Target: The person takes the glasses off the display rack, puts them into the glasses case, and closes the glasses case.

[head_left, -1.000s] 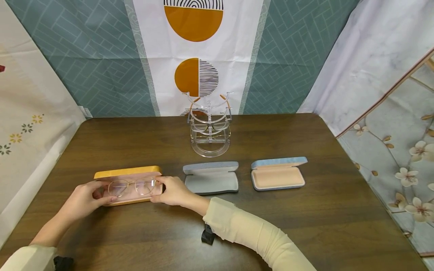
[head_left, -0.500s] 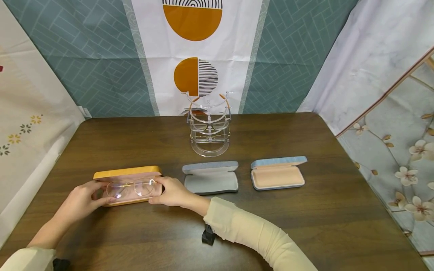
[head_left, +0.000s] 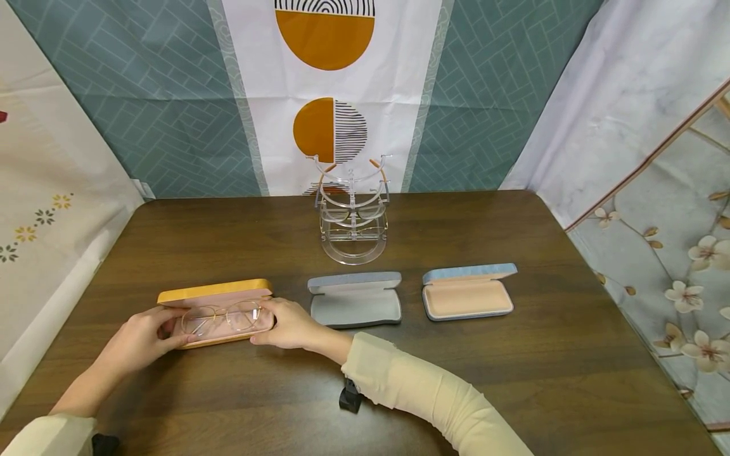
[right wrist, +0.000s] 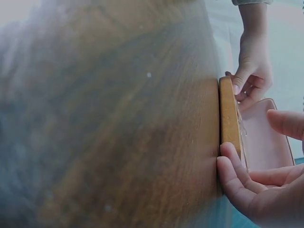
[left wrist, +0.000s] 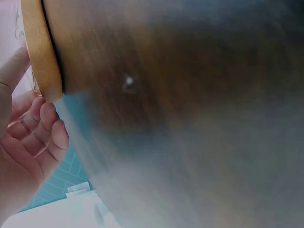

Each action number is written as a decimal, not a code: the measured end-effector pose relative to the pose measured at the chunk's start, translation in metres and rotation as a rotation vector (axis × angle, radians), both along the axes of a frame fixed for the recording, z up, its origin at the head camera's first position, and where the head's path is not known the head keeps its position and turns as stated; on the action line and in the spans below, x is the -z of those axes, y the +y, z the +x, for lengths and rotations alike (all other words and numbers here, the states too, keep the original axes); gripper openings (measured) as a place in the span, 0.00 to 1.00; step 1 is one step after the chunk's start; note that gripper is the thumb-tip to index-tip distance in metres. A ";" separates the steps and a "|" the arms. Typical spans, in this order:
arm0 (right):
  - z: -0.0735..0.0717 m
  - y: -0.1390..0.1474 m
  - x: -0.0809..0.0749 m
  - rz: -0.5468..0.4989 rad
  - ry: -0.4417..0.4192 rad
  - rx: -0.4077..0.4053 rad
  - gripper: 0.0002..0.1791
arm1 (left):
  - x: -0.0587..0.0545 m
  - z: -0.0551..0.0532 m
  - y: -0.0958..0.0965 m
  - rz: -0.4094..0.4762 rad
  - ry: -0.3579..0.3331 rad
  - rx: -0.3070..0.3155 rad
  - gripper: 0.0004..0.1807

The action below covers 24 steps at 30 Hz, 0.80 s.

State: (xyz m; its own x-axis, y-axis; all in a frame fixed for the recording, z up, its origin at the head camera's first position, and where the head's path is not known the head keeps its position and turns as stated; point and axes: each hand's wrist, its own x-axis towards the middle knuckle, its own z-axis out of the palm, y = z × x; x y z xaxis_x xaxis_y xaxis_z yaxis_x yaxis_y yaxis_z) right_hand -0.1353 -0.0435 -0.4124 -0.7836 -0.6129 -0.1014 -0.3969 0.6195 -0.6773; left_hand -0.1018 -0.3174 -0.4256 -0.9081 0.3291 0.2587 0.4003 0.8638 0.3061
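Observation:
A yellow eyeglass case (head_left: 213, 292) with a pink lining lies with its lid up at the left of the table. A pair of thin gold-framed eyeglasses (head_left: 221, 311) sits low over its lined base, lenses facing up. My left hand (head_left: 137, 339) pinches the left end of the eyeglasses, thumb near the front rim. At the other end my right hand (head_left: 289, 324) pinches the right side of the frame, index finger by the hinge. In the right wrist view, fingertips (right wrist: 230, 152) touch the case's outer edge. The left wrist view shows curled fingers at the case end.
A grey eyeglass case (head_left: 356, 308) and a blue one with a peach lining (head_left: 469, 297) stand with lids up to the right. Behind them rises a clear display stand (head_left: 353, 258) bearing eyeglasses. Patterned cloths hang around the wooden table (head_left: 485, 373).
The eyeglasses have tilted and come down a little into the yellow case, both hands staying at its ends. The other cases and the stand have not moved.

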 end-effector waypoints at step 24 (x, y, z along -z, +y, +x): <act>0.012 0.012 -0.003 -0.298 -0.298 0.214 0.32 | -0.011 0.026 -0.012 0.195 -0.014 -0.114 0.24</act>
